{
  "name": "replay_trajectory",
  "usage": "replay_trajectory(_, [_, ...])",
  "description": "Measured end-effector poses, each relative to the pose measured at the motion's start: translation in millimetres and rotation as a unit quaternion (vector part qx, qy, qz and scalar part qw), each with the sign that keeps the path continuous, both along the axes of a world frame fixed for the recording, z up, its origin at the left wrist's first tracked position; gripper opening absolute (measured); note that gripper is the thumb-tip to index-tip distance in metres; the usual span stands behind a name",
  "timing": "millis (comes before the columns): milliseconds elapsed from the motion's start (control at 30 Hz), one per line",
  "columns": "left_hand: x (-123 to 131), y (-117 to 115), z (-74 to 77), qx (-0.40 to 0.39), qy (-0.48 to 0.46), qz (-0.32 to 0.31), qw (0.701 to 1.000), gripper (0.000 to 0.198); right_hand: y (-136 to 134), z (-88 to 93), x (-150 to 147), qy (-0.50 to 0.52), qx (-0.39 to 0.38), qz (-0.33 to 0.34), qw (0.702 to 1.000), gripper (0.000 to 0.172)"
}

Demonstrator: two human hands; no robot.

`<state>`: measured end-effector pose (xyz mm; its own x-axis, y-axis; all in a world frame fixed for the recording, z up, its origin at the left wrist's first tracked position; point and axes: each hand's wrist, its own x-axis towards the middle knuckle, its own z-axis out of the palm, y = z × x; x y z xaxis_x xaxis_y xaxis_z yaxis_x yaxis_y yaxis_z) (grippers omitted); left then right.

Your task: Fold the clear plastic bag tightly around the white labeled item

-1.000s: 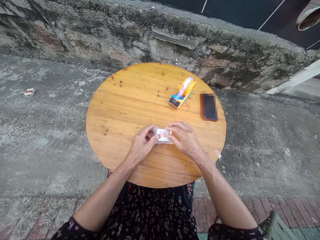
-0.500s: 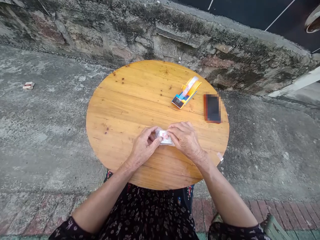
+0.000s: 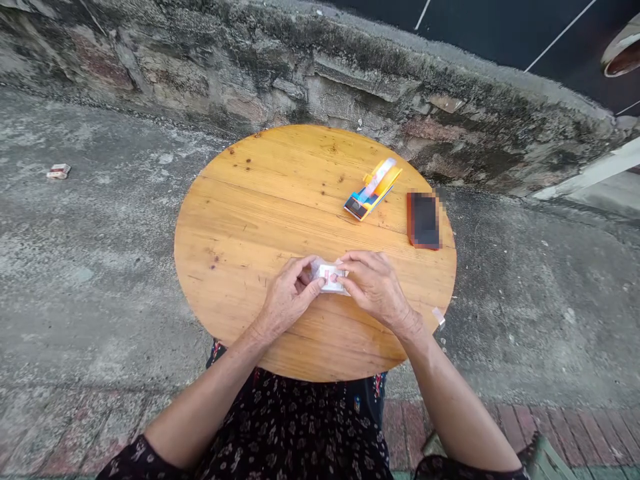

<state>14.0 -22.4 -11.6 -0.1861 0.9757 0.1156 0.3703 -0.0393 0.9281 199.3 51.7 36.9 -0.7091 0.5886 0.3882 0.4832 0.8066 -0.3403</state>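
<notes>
A small white packet (image 3: pixel 331 279) with pink markings, in what looks like clear plastic wrap, is held low over the near middle of the round wooden table (image 3: pixel 240 240). My left hand (image 3: pixel 291 291) grips its left end, thumb on top and fingers behind. On the right end, my right hand (image 3: pixel 374 287) pinches the wrap between thumb and fingertips. What lies inside the packet I cannot make out.
A yellow and blue tape dispenser (image 3: pixel 373 190) stands toward the far right of the table. Beside it lies a dark phone-like object (image 3: pixel 424 221), partly blurred. A tape piece (image 3: pixel 439 317) clings to the right edge. A stone wall (image 3: pixel 225 73) runs behind.
My right thumb and fingers have shifted and spread slightly at the packet's right end, showing more of its top. My left hand keeps its grip. The view has tilted slightly.
</notes>
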Motion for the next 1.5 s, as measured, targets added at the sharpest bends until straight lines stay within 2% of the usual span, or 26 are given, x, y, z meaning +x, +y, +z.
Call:
replay_trajectory(433, [3.9, 3.3, -5.2, 0.001, -0.018, 0.034, 0.999, 0.042, 1.5, -8.9, -12.3, -0.045, 0.071, -0.02, 0.996, 0.018])
replay_trajectory(633, [4.8, 2.8, -5.9, -0.002, -0.018, 0.033, 0.999, 0.043, 7.2, -8.6, -18.3, -0.003, 0.001, -0.051, 0.999, 0.015])
replay_trajectory(833, [4.0, -4.6, -1.1, -0.007, 0.003, 0.015, 1.0, 0.045, 12.7, 0.7, -21.5, 0.03, -0.072, -0.056, 0.995, 0.012])
replay_trajectory(933, [5.9, -11.5, 3.7, -0.002, 0.025, 0.002, 1.0, 0.047, 13.3, 4.3, -21.5, 0.081, -0.125, -0.052, 0.987, 0.011])
replay_trajectory(1133, [16.1, -31.0, 7.1, 0.004, 0.064, 0.019, 0.998, 0.056, 8.0, 11.0, -17.5, 0.156, -0.233, -0.038, 0.959, 0.011])
replay_trajectory(1300, [20.9, -46.1, -0.2, 0.003, 0.096, 0.023, 0.995, 0.062, -1.6, 24.6, -13.7, 0.166, -0.268, -0.024, 0.949, 0.01])
replay_trajectory(1500, [25.6, -56.8, -3.8, 0.025, 0.112, 0.026, 0.993, 0.066, -6.6, 33.7, -12.5, 0.161, -0.27, -0.028, 0.949, 0.009])
